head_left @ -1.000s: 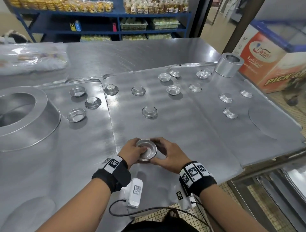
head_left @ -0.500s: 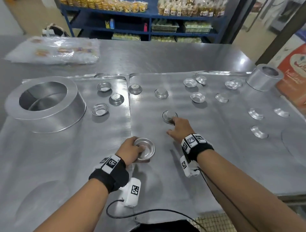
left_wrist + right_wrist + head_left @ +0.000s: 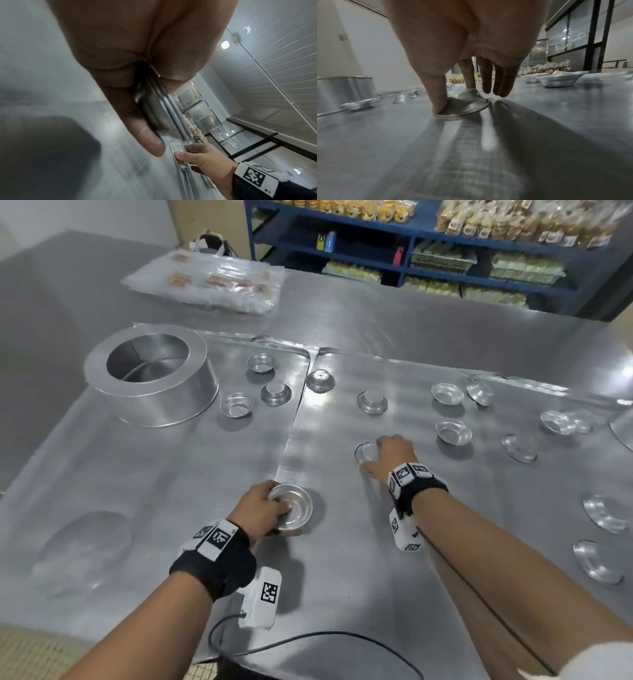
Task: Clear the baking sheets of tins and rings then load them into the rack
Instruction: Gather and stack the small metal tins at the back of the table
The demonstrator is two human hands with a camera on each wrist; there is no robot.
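Two flat metal baking sheets lie side by side, the left sheet (image 3: 137,474) and the right sheet (image 3: 445,525). My left hand (image 3: 270,508) grips a small stack of nested round tins (image 3: 294,508) just above the seam; the left wrist view shows the stack (image 3: 154,112) held edge-on between thumb and fingers. My right hand (image 3: 383,453) is further out on the right sheet, where thumb and forefinger pinch an upside-down tin (image 3: 363,453). In the right wrist view that tin (image 3: 465,104) sits slightly tilted, its rim partly off the sheet. Several more tins lie scattered, for instance one upright tin (image 3: 452,432).
A large metal ring (image 3: 150,378) stands on the left sheet's far corner with three tins (image 3: 236,405) beside it. A clear bag of baked goods (image 3: 212,282) lies on the steel table behind. Blue shelves (image 3: 428,251) stand at the back. Wrist-camera cables hang at the near edge.
My right hand has let go of the stack and reached forward to the upside-down tin, now pinching it. My left hand keeps the stack in place. The view has swung left.
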